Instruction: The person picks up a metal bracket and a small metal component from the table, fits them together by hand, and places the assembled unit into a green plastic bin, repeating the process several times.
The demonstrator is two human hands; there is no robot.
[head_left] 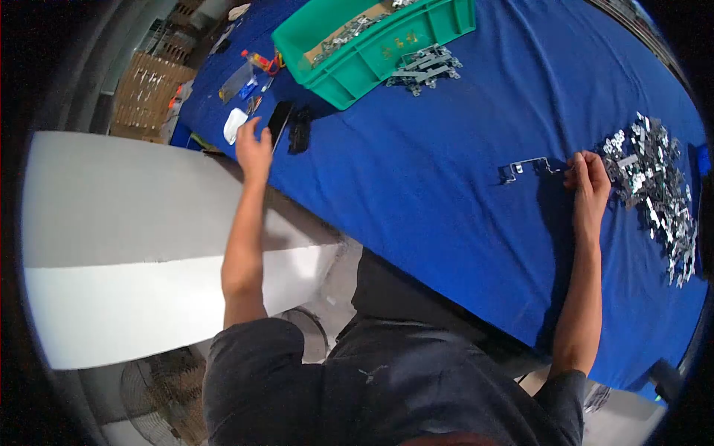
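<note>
My left hand [254,151] is over the table's left edge, its fingers apart, beside a dark phone-like object [280,120] and a white object [235,125]. My right hand [589,178] is on the blue cloth [446,201] at the right, fingers pinched together near the end of a thin bent metal bracket [529,163]. Whether the fingertips grip something small is hidden. Right beside that hand lies a large pile of small metal parts [645,178].
A green crate [349,78] holding metal parts stands at the top, with a small stack of metal brackets [428,68] beside it. A black item [300,130] and a red-capped bottle [256,59] lie at the left. Below left is a white panel [134,208].
</note>
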